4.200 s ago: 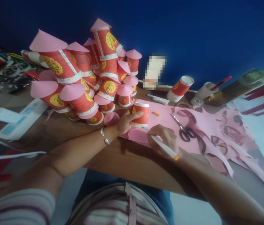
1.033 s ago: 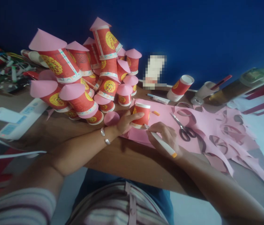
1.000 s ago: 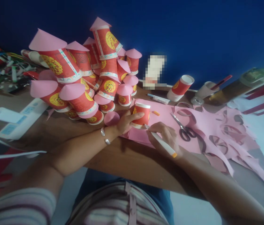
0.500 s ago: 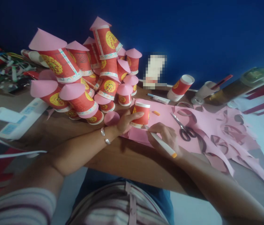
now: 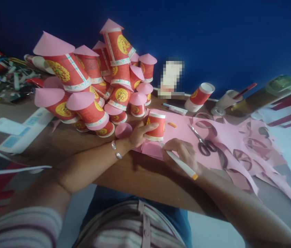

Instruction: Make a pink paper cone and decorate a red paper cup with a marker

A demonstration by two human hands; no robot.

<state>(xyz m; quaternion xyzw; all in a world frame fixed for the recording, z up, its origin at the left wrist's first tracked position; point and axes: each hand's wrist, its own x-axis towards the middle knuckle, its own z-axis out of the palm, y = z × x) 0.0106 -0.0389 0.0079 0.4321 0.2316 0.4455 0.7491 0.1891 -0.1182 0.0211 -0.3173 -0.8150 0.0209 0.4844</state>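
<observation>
The left hand (image 5: 137, 135) has its thumb and fingers wrapped around a paper cup (image 5: 157, 133), closed snugly against its side. The cup is a short taper, narrower end up, with a smooth red wall, a yellow print partly hidden by the hand, and pale bands at both ends. It is over the near edge of a flat pink sheet (image 5: 186, 132). The right hand (image 5: 183, 151) pinches a slim white pen (image 5: 183, 165) with an orange end, its fingers curled close round the barrel. A small orange cap (image 5: 172, 124) lies on the sheet behind the cup.

Scissors (image 5: 201, 139) with metal blades and dark looped handles rest on the pink sheet, beside thin, curling paper scraps (image 5: 253, 137). To the left, red cups (image 5: 121, 95) are heaped on the wooden table (image 5: 140, 172), many topped with smooth pink cones (image 5: 53, 45).

Half a second ago the pen's tip was up at the cup's lower rim; now it is slightly lower, just below that rim. The cup has barely moved.
</observation>
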